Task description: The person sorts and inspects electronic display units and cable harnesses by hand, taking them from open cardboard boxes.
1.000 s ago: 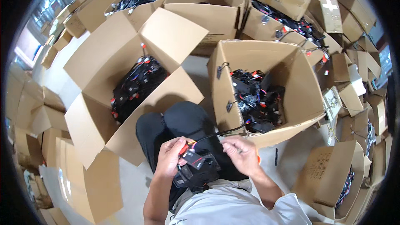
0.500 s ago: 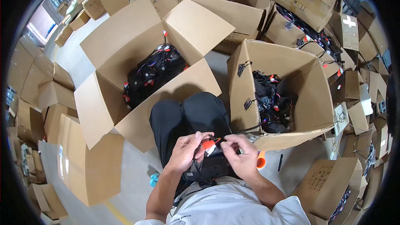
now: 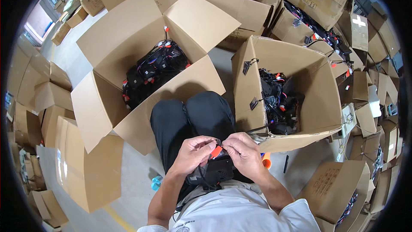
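Note:
On my lap lies a black electronic box (image 3: 219, 170) with a dark cable running from it. Just above it, my left hand (image 3: 192, 154) is closed, its thumb and forefinger pinching the black cable end beside an orange-red connector (image 3: 216, 151). My right hand (image 3: 244, 151) meets it closely, fingertips pressed together on the same short dark wire piece (image 3: 219, 142). What exactly lies between the right fingertips is mostly hidden. A black cable (image 3: 258, 128) stretches from behind the right hand toward the open carton on the right.
Ahead to the left stands an open carton (image 3: 99, 116) holding black devices (image 3: 155, 69) with red connectors. Another open carton (image 3: 317, 66) on the right holds tangled black units (image 3: 280, 103). An orange cup-like object (image 3: 266, 162), a black pen (image 3: 286, 163) and a light-blue item (image 3: 156, 183) lie on the floor.
My right hand has moved left to meet the left hand at the cable end. The white connector part and coloured wires seen earlier are now covered. The view has shifted slightly.

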